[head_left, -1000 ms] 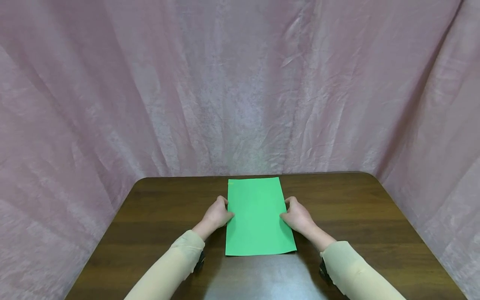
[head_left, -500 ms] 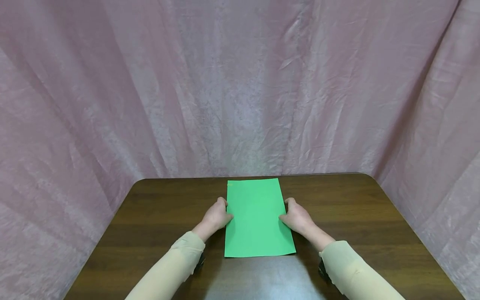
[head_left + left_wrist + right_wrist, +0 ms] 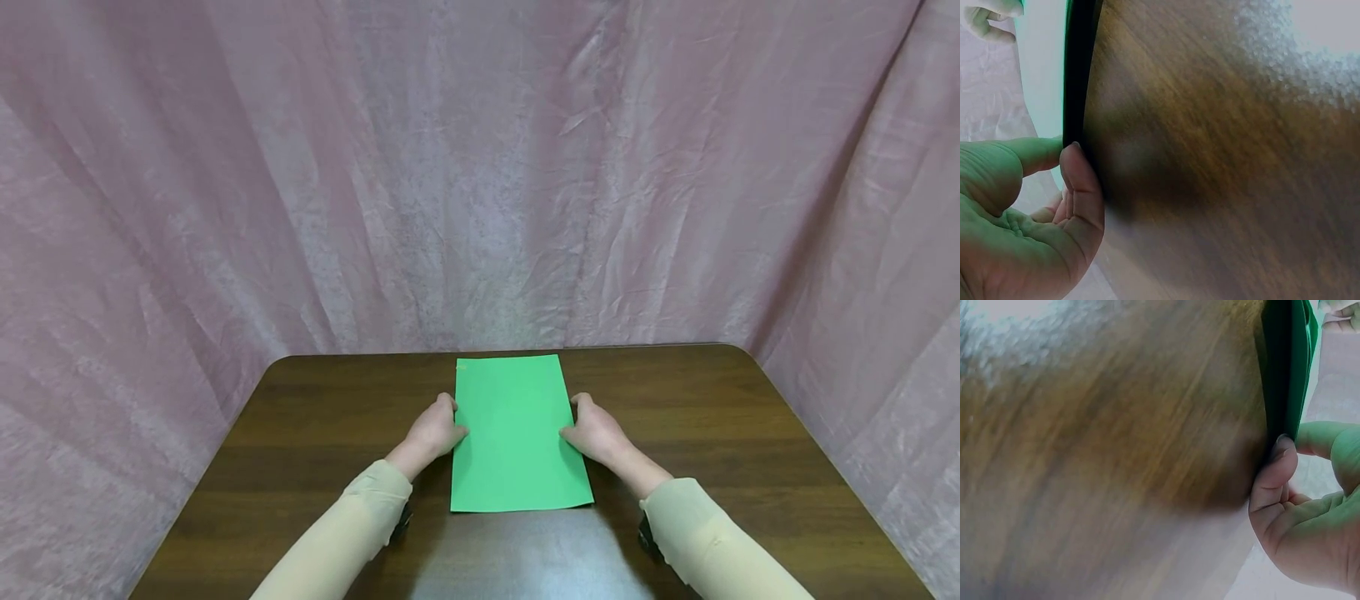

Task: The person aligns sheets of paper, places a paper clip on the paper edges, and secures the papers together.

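A bright green rectangle of paper (image 3: 513, 442) lies between my two hands, its long side pointing away from me. My left hand (image 3: 435, 427) pinches its left edge, thumb on top and fingers curled beneath. On the opposite edge, my right hand (image 3: 596, 431) has the same pinch. The left wrist view shows the thumb and fingertips of the left hand (image 3: 1041, 212) meeting at the paper's dark edge (image 3: 1079, 75). In the right wrist view, the green edge (image 3: 1300, 369) shows more than one layer, gripped by the right hand (image 3: 1310, 519). Its exact height above the tabletop is hard to tell.
A brown wood-grain table (image 3: 337, 433) with rounded far corners spreads under both arms, with a bright glare near its front. Pink velvety curtains (image 3: 480, 183) hang behind it and along both sides. Dark devices sit under both pale sleeves (image 3: 337, 533) at the wrists.
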The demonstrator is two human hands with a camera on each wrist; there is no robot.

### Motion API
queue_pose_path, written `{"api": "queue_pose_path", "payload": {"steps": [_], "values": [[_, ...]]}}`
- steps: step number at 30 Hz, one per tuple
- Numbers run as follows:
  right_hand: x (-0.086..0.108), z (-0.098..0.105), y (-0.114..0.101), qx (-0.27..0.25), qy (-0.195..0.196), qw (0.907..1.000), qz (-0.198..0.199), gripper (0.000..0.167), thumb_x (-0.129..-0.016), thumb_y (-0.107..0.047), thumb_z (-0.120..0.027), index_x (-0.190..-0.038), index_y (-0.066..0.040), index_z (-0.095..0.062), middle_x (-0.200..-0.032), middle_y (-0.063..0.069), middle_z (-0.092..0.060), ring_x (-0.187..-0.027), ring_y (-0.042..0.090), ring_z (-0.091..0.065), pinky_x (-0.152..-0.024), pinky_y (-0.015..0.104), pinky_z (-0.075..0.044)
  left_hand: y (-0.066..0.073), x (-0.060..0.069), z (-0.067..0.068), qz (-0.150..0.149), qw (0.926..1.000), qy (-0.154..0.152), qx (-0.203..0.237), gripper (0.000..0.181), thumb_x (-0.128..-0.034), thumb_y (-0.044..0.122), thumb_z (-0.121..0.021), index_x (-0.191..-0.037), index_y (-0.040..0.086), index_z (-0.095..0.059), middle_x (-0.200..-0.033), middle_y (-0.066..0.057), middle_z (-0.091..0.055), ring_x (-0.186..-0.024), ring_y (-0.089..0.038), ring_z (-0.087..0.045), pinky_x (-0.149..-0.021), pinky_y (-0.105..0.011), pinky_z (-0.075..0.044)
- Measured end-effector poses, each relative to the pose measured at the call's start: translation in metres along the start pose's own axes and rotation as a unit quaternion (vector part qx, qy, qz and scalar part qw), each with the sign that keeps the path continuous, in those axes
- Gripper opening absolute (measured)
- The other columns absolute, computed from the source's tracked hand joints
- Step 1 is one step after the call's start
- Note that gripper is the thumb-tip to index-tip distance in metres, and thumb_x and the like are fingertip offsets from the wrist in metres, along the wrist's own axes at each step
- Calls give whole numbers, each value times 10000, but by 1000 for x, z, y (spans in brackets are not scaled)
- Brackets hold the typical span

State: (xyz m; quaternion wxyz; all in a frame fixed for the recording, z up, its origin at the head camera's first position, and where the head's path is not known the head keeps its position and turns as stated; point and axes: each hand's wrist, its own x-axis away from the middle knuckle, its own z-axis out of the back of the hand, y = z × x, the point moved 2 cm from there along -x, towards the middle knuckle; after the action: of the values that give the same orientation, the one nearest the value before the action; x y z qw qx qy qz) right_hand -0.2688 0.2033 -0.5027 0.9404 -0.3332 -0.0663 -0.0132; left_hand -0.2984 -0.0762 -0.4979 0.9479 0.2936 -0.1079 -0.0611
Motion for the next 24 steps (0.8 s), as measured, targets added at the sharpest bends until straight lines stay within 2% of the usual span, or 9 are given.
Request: {"api": "queue_pose_path", "payload": {"steps": [11,17,19,21,24], "values": [[3,3,4,99,-24,9999,-66,689,-935,-203,-757,-1425,122,-399,-1234,267,-644,-1020,346,-655,-813,493,-540,-3,0,1,134,9999,-42,3,449,-960,159,-742,-1275,-52,-501,-1044,-155,-607,-831,-245,-590,-713,-389,-513],[4,3,3,76,49,9999,-85,706,-931,-211,-758,-1441,111,-390,-1140,214,-678,-922,295,-657,-776,470,-537,-7,-1,0,129,9999,-19,67,457,-965,166,-738,-1288,-47,-494,-1011,-134,-594,-825,-241,-581,-717,-391,-509],[4,2,3,49,41,9999,-102,707,-938,-222,-745,-1452,98,-382,-1066,178,-685,-863,276,-644,-749,458,-529,-9,0,1,99,9998,-8,193,462,-966,173,-735,-1293,-46,-493,-1010,-126,-589,-832,-233,-582,-719,-387,-512],[5,2,4,-117,1,9999,-117,686,-959,-239,-702,-1464,89,-372,-1083,168,-672,-875,275,-630,-752,455,-520,-13,1,1,86,9988,-40,473,467,-975,188,-723,-1301,-47,-485,-1003,-117,-582,-805,-221,-590,-697,-378,-517],[6,4,7,-583,-116,9980,-212,665,-1007,-301,-606,-1498,61,-342,-1232,209,-620,-1032,326,-618,-848,487,-512,-19,4,5,96,9955,-151,934,497,-1006,248,-683,-1338,-43,-455,-986,-108,-585,-725,-215,-608,-643,-367,-521]]}}
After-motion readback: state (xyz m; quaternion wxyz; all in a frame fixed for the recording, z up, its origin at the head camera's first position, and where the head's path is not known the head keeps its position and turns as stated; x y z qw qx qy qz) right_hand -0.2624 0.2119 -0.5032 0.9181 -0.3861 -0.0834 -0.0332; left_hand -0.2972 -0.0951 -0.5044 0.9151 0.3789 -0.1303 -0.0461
